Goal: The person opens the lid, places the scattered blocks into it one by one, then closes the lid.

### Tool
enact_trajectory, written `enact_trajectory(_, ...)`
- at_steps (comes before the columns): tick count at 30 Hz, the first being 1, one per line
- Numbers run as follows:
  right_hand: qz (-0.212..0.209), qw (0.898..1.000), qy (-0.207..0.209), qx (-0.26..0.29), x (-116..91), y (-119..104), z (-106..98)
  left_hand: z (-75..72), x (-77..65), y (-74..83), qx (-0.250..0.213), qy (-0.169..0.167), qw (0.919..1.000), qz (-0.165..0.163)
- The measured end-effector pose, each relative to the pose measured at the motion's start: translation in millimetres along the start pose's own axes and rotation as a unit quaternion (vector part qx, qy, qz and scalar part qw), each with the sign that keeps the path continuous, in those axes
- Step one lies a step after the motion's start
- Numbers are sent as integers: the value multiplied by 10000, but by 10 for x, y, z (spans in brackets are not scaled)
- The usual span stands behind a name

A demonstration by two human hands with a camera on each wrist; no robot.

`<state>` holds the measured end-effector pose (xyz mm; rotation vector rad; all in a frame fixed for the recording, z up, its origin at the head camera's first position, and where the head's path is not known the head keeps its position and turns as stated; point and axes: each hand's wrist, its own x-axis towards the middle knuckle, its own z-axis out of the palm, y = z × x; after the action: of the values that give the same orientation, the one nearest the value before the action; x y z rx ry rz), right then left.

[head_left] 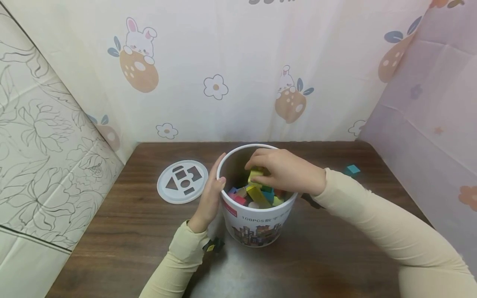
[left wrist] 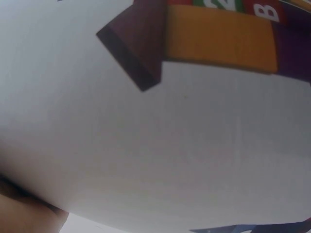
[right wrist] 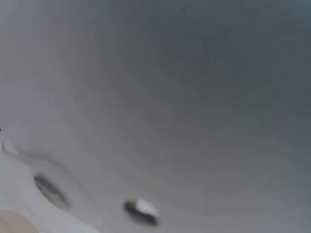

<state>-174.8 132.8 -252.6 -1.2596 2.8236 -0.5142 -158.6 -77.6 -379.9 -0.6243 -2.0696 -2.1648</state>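
Observation:
A white bucket (head_left: 230,215) with a printed picture of blocks stands upright on the table, and coloured blocks lie inside it. My left hand (head_left: 209,198) holds its left side, thumb over the rim and fingers along the outer wall. Reaching in over the right rim, my right hand (head_left: 285,169) pinches a yellow block (head_left: 254,175) above the pile. Another yellow block (head_left: 258,196) leans among the others just below. The bucket's printed wall (left wrist: 184,136) fills the left wrist view; the right wrist view shows mostly a blurred pale surface.
Left of the bucket, a white lid (head_left: 163,187) with several shaped cutouts lies flat on the brown wooden table (head_left: 123,231). A small teal block (head_left: 352,169) sits at the right. Behind the table hangs a printed curtain (head_left: 246,111).

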Motion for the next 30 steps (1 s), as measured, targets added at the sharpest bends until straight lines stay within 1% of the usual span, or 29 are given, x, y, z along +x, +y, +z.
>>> enact_trajectory(5,29,9999,26,-110,-27,26,9,-3,1,-4,-29,-33,10000,-12)
enact_trajectory(11,283,9995,99,102,-95,90,-18,-1,1,1,-46,-26,10000,-78)
enact_trajectory(15,458,9984,269,182,-164,164,-59,-6,-1,-6,-4,11,10000,-56)
enact_trajectory(18,519,9969,569,169,-244,238,-96,-11,-5,-13,19,32,10000,-42)
enact_trajectory(22,590,9909,1201,117,-370,405,-129,-14,-8,-20,9,34,10000,-26)
enact_trajectory(26,1039,9796,1716,-59,-501,647,-121,-13,-2,-21,-22,24,10000,23)
enact_trajectory(30,1534,9675,1997,-208,-633,961,-62,-11,0,-23,-30,19,10000,45)
